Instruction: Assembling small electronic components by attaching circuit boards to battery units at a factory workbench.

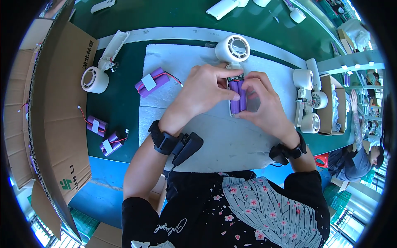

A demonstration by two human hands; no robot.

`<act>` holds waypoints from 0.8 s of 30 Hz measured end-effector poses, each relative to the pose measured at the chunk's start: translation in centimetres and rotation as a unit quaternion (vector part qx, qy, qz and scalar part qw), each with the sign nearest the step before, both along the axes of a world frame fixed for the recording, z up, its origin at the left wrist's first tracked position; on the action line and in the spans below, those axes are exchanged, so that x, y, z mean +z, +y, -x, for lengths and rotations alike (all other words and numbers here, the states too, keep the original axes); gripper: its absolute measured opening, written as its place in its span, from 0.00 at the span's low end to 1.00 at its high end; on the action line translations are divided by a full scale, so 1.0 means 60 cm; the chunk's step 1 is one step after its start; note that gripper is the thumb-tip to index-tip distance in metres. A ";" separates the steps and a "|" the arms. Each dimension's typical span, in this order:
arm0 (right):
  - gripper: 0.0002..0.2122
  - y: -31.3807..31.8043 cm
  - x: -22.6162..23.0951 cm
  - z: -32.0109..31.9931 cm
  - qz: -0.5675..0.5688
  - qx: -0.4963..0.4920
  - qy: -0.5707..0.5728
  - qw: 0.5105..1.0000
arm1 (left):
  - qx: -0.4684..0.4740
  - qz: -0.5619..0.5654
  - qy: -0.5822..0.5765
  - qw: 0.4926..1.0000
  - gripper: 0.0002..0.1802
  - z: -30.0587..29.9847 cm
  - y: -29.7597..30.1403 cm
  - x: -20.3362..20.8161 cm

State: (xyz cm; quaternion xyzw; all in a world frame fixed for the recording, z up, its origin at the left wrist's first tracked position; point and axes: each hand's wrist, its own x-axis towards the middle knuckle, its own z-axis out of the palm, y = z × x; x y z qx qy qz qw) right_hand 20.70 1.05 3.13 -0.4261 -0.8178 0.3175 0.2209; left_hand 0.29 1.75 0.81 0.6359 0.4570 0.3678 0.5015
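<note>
A white handheld fan [221, 48] lies on the foam sheet in front of me, its round head pointing away and its handle opened. Inside the handle sits a purple battery pack [235, 103], with part of a green circuit board [238, 77] showing above it. My left hand [204, 89] grips the handle from the left, its thumb on the battery pack and its index finger by the board. From the right, my right hand [266, 103] closes on the battery pack, fingertips along its upper side and thumb near its lower end. My fingers hide parts of the handle.
Another purple battery pack [153, 82] rests on the white foam sheet [186, 144]; two more [97, 126] lie left. One opened fan [95, 80] stands near the tall cardboard box [70, 107]. Several fans [310, 123] and a small carton [333, 105] are right. A co-worker [351, 161] sits beyond.
</note>
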 end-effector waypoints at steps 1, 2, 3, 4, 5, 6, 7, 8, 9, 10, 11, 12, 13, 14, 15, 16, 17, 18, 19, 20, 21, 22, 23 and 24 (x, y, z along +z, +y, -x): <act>0.30 0.001 0.002 0.003 0.001 -0.004 -0.011 1.000 | 0.004 0.001 0.005 1.000 0.29 -0.001 -0.001 0.002; 0.32 0.001 0.004 0.004 0.000 -0.008 -0.022 1.000 | 0.009 0.002 0.010 1.000 0.29 -0.002 -0.001 0.008; 0.32 0.002 0.005 0.003 -0.003 -0.009 -0.021 1.000 | 0.015 0.000 0.015 1.000 0.29 -0.002 -0.001 0.012; 0.29 0.002 0.006 0.001 0.003 -0.007 -0.004 1.000 | 0.015 -0.004 0.017 1.000 0.29 -0.003 -0.002 0.011; 0.27 0.005 0.006 0.002 0.008 -0.003 0.015 1.000 | 0.014 -0.002 0.006 1.000 0.29 -0.003 -0.002 0.002; 0.24 0.008 0.006 0.003 0.011 0.002 0.034 0.999 | 0.013 -0.001 -0.005 1.000 0.29 -0.002 -0.001 -0.007; 0.24 0.013 0.006 0.006 0.004 0.003 0.037 0.999 | 0.012 0.000 -0.016 1.000 0.29 0.000 0.000 -0.014; 0.20 0.019 0.006 0.005 0.001 -0.003 0.039 0.999 | 0.010 -0.007 -0.016 1.000 0.29 -0.003 0.000 -0.013; 0.17 0.024 0.007 0.004 -0.002 -0.008 0.040 0.999 | 0.007 -0.007 -0.028 1.000 0.30 -0.005 -0.002 -0.013; 0.13 0.028 0.009 0.005 -0.004 -0.013 0.042 0.999 | 0.006 -0.006 -0.041 0.999 0.30 -0.007 -0.003 -0.013; 0.13 0.028 0.012 0.006 -0.011 -0.014 0.042 0.999 | 0.004 -0.005 -0.054 0.999 0.30 -0.008 -0.003 -0.013; 0.11 0.025 0.014 0.010 -0.004 -0.030 0.045 0.999 | 0.003 -0.011 -0.054 0.998 0.30 -0.008 -0.001 -0.014; 0.08 0.022 0.014 0.015 0.006 -0.044 0.048 0.998 | 0.001 -0.011 -0.048 0.999 0.30 -0.007 -0.002 -0.013; 0.05 0.020 0.014 0.018 0.018 -0.057 0.052 0.997 | 0.000 -0.010 -0.042 0.999 0.30 -0.006 -0.003 -0.011; 0.05 0.019 0.013 0.020 0.017 -0.054 0.052 0.997 | -0.001 -0.009 -0.036 0.999 0.30 -0.006 -0.003 -0.011; 0.05 0.019 0.012 0.020 0.007 -0.051 0.060 0.997 | 0.002 -0.010 -0.037 0.999 0.30 -0.005 -0.003 -0.011; 0.05 0.019 0.010 0.020 -0.001 -0.048 0.068 0.996 | -0.004 -0.014 -0.026 1.000 0.30 -0.006 -0.002 -0.011; 0.05 0.020 0.010 0.021 -0.010 -0.045 0.078 0.996 | -0.011 -0.018 -0.015 1.000 0.30 -0.005 -0.001 -0.008; 0.05 0.023 0.009 0.021 -0.009 -0.043 0.079 0.996 | -0.018 -0.021 -0.003 1.000 0.30 -0.005 -0.001 -0.006; 0.05 0.028 0.009 0.020 -0.011 -0.029 0.073 0.997 | -0.015 -0.021 -0.003 1.000 0.30 -0.005 -0.001 -0.004; 0.06 0.033 0.009 0.017 -0.014 -0.016 0.067 0.998 | -0.015 -0.022 0.005 1.000 0.30 -0.005 0.000 -0.002; 0.07 0.036 0.009 0.014 -0.016 -0.003 0.062 0.998 | -0.015 -0.024 0.013 1.000 0.30 -0.006 0.000 0.000; 0.07 0.039 0.009 0.011 -0.015 0.003 0.064 0.998 | -0.012 -0.026 0.022 0.999 0.30 -0.004 0.000 0.002; 0.09 0.039 0.009 0.004 -0.042 0.030 0.045 0.998 | -0.006 -0.025 0.024 0.999 0.30 -0.004 0.000 0.007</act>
